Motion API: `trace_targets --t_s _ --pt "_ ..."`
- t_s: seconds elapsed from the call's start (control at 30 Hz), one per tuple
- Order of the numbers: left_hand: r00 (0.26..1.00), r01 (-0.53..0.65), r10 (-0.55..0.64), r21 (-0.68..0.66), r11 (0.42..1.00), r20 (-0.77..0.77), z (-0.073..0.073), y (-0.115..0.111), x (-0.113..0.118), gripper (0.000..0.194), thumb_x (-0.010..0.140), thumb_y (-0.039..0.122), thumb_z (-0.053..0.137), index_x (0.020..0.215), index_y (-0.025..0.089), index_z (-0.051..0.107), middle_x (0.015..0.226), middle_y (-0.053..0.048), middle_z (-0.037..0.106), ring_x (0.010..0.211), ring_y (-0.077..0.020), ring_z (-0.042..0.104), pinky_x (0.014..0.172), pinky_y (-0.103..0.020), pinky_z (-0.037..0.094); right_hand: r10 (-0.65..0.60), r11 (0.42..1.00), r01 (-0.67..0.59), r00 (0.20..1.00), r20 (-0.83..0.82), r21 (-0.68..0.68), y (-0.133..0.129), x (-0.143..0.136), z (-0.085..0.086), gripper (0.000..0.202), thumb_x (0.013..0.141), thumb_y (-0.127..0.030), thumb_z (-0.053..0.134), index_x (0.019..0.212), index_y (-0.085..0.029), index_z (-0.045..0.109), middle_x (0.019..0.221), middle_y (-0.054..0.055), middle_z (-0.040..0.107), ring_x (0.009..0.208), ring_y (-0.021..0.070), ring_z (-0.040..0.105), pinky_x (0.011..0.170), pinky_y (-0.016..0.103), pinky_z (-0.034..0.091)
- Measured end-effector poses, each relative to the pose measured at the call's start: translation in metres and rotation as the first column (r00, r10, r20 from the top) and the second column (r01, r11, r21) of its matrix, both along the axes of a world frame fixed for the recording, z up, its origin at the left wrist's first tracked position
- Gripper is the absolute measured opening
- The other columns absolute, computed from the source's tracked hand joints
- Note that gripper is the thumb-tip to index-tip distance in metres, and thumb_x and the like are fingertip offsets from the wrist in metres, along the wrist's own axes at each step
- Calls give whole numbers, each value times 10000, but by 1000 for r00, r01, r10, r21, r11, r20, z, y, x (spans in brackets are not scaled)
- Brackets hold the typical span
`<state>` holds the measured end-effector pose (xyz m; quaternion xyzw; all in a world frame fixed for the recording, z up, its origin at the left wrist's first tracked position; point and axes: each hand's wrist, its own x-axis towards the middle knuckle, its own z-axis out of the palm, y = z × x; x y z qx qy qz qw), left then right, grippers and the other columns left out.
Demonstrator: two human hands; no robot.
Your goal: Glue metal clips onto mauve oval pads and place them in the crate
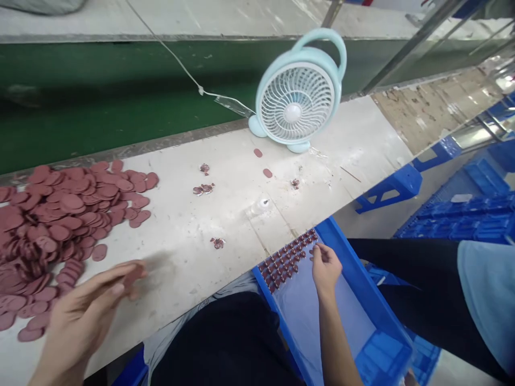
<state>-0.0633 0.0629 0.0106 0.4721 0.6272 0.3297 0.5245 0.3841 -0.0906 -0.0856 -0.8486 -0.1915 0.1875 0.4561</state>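
My left hand (82, 316) is over the white table beside a pile of flat reddish-brown oval pieces (72, 203). Its thumb and fingers pinch one such oval piece (132, 277), partly covered by the fingers. My right hand (326, 271) is above a blue plastic crate (364, 295) at the table's front edge. Its fingertips are closed on a small dark reddish piece (311, 254), mostly hidden. Just left of that hand, rows of small dark red pieces with shiny parts (281, 262) stand at the crate's far end, on a pale liner (303, 311).
A light blue fan (300, 102) stands at the back of the table, its white cord (177, 59) running up left. A small white bottle (259, 206), two loose ovals and small scrap clusters (218, 243) lie mid-table. Another person's sleeve (488, 289) and legs are at right, near stacked blue crates (462, 214).
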Motion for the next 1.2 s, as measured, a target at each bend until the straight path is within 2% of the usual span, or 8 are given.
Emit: trace_targets --t_s 0.17,0.23,0.33,0.47,0.53,0.63,0.8,1.2 --pt "734 -67 345 -442 894 585 1 -26 43 265 631 278 876 875 216 794 989 -93 797 798 -207 731 483 -160 482 323 936 -221 847 -421 273 64 -77 64 588 940 -677 381 1021 -170 668 622 -33 513 465 107 467 349 206 349" --pt "613 -5 381 -479 878 692 5 -33 63 246 650 252 872 882 213 800 981 -101 798 800 -193 744 512 -146 509 478 875 -198 494 -727 441 100 -99 73 713 920 -743 336 1102 -137 666 656 -28 522 433 77 411 274 170 272" --pt "493 96 356 -456 885 794 11 -41 80 218 737 224 819 952 199 797 1072 -117 785 847 -175 750 608 -152 554 573 817 157 -127 -809 554 149 -112 72 627 923 -667 478 1209 -120 589 752 -32 568 481 33 456 294 84 326" --pt "432 122 286 -369 921 856 15 -46 83 202 810 226 760 1004 173 783 1071 -126 784 851 -181 754 675 -192 581 595 801 267 -262 -760 536 174 -121 78 326 985 -444 523 1066 -136 592 649 -79 521 452 16 481 368 53 405" --pt "437 117 269 -351 929 858 16 -46 83 208 826 230 747 1023 168 778 1068 -129 785 835 -182 755 673 -206 584 572 820 166 -184 -799 548 163 -132 94 301 983 -432 516 1046 -152 605 625 -75 520 417 29 465 349 90 404" --pt "480 114 263 -356 927 837 18 -47 88 211 839 232 742 1034 157 777 1083 -138 782 849 -188 759 691 -211 579 572 819 -94 224 -789 566 130 -160 126 322 928 -507 562 1024 -208 632 606 -59 545 370 58 452 312 146 378" --pt "508 97 269 -365 926 818 24 -54 98 226 830 253 764 1041 172 783 1061 -123 792 954 -218 749 791 -253 578 636 705 -367 707 -311 607 92 -202 146 254 885 -469 610 1025 -260 644 624 -21 620 398 158 553 354 278 451" --pt "538 70 264 -355 932 800 32 -57 96 295 786 325 800 1041 178 789 1092 -142 784 874 -238 749 850 -383 576 565 679 -439 824 -37 588 81 -208 132 238 863 -380 624 1080 -283 645 780 37 647 557 247 640 524 449 534"
